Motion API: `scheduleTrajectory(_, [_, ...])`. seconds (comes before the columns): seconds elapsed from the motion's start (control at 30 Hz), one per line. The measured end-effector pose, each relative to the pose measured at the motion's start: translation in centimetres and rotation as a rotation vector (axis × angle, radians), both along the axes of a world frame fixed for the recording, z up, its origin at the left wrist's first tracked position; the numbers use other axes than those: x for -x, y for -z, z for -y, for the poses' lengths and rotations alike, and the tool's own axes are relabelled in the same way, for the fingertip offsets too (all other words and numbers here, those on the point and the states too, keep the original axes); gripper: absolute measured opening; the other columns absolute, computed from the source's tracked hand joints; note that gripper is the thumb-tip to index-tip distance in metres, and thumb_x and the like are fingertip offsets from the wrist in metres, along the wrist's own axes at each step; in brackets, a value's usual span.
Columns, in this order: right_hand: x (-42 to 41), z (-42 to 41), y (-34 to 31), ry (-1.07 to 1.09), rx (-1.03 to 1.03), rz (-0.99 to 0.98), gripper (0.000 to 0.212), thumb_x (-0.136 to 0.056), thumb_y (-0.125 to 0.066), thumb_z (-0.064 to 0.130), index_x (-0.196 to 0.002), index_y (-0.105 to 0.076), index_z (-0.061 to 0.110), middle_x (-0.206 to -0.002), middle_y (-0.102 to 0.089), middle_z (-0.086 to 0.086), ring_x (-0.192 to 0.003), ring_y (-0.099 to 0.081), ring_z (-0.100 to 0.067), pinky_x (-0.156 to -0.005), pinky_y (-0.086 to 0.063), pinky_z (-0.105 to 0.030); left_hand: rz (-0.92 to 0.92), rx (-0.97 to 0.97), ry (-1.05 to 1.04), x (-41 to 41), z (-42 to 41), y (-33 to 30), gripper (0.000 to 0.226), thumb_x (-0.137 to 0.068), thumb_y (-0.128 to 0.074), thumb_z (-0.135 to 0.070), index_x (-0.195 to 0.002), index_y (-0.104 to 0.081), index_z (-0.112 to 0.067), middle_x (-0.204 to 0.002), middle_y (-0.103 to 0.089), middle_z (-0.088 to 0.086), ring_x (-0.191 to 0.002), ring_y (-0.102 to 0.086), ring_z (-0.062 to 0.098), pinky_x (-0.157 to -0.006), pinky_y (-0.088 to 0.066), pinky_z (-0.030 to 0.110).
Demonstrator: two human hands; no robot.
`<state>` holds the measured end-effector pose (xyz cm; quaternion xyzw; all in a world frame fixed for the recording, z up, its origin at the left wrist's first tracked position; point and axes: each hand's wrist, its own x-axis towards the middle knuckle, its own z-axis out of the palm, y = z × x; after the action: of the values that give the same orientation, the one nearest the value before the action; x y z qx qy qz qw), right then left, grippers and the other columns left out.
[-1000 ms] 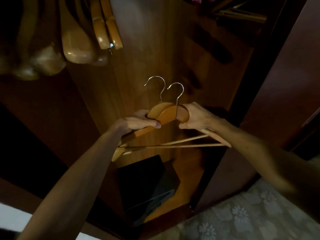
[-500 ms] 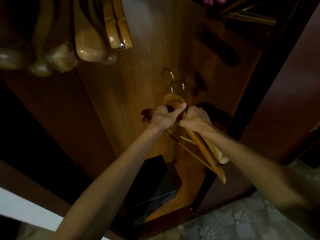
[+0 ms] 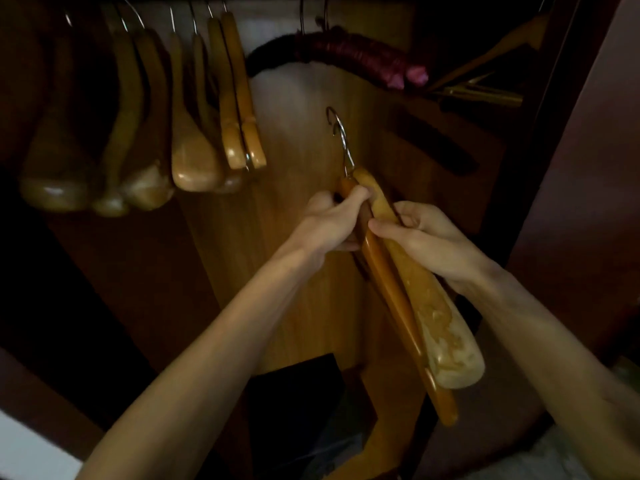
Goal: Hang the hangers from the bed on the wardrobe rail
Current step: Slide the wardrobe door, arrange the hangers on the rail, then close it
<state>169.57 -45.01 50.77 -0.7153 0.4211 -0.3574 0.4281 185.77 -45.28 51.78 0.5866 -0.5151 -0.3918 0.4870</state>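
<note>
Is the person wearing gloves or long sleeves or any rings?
No. Both forearms are bare as far as the picture shows, with no sleeves or watch. The left hand and the right hand have no gloves, and no rings show in the dim light.

The scene is dim and warm-toned, lit from behind the camera so that the wardrobe's back panel [image 3: 304, 140] glows brightest at its centre and fades to near black at the left and lower-left edges. Hard shadows of hangers fall on that panel to the right. Soft glare sits on the rounded ends of the hanging wooden hangers [image 3: 194, 168]. Fine detail is smeared and slightly blurred, and wide-angle distortion bends the lines towards the corners
</note>
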Motion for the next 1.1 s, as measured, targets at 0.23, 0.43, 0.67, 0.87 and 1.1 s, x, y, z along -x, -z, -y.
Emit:
scheduleTrajectory(0.23, [-2.2, 1.6, -6.5, -0.05, 0.096, 0.042, 0.025, -0.097, -0.062, 0.034, -0.106, -0.071, 0.012, -0.086, -0.079, -0.002, -0.076, -0.076, -0.016, -0.069, -0.059, -0.029, 0.063, 0.188, -0.094, -2.4, -0.9, -8.9, 0.025, -0.095, -0.065, -0.041, -0.091, -0.06, -0.017, -0.089, -0.073, 0.006, -0.079, -0.074, 0.017, -0.06, -0.062, 0.026])
scheduleTrajectory(0.43, [-4.4, 4.6, -11.5, -0.051, 0.1, 0.079, 0.032, -0.093, -0.067, 0.04, -0.104, -0.075, 0.011, -0.084, -0.079, -0.003, -0.077, -0.077, -0.019, -0.069, -0.06, -0.031, 0.153, 0.217, -0.233, -3.8, 1.0, -14.3, 0.026, -0.099, -0.06, -0.037, -0.09, -0.06, -0.013, -0.081, -0.067, 0.005, -0.073, -0.07, 0.014, -0.06, -0.063, 0.026])
scheduleTrajectory(0.67, [-7.3, 7.5, -15.6, -0.009, 0.144, 0.107, 0.033, -0.09, -0.066, 0.048, -0.095, -0.077, 0.018, -0.08, -0.078, 0.001, -0.07, -0.075, -0.011, -0.06, -0.056, -0.024, 0.258, 0.215, -0.403, -5.7, 5.6, -18.0, 0.03, -0.099, -0.056, -0.043, -0.092, -0.06, -0.015, -0.089, -0.07, 0.005, -0.072, -0.07, 0.013, -0.056, -0.06, 0.022])
scheduleTrajectory(0.87, [-9.2, 10.5, -16.8, -0.013, 0.169, 0.117, 0.037, -0.092, -0.063, 0.05, -0.099, -0.076, 0.016, -0.08, -0.077, 0.0, -0.063, -0.073, -0.008, -0.059, -0.053, -0.024, 0.364, 0.228, -0.482, -6.9, 9.0, -20.2, 0.032, -0.1, -0.054, -0.042, -0.086, -0.059, -0.013, -0.092, -0.071, 0.01, -0.075, -0.072, 0.02, -0.064, -0.063, 0.03])
scheduleTrajectory(1.1, [-10.9, 13.1, -17.6, -0.018, 0.184, 0.106, 0.037, -0.092, -0.064, 0.048, -0.095, -0.072, 0.012, -0.084, -0.075, -0.007, -0.077, -0.073, -0.02, -0.072, -0.059, -0.033, 0.423, 0.199, -0.483, -8.3, 11.9, -20.6, 0.031, -0.105, -0.045, -0.038, -0.086, -0.051, -0.014, -0.086, -0.062, 0.006, -0.072, -0.063, 0.016, -0.077, -0.061, 0.03])
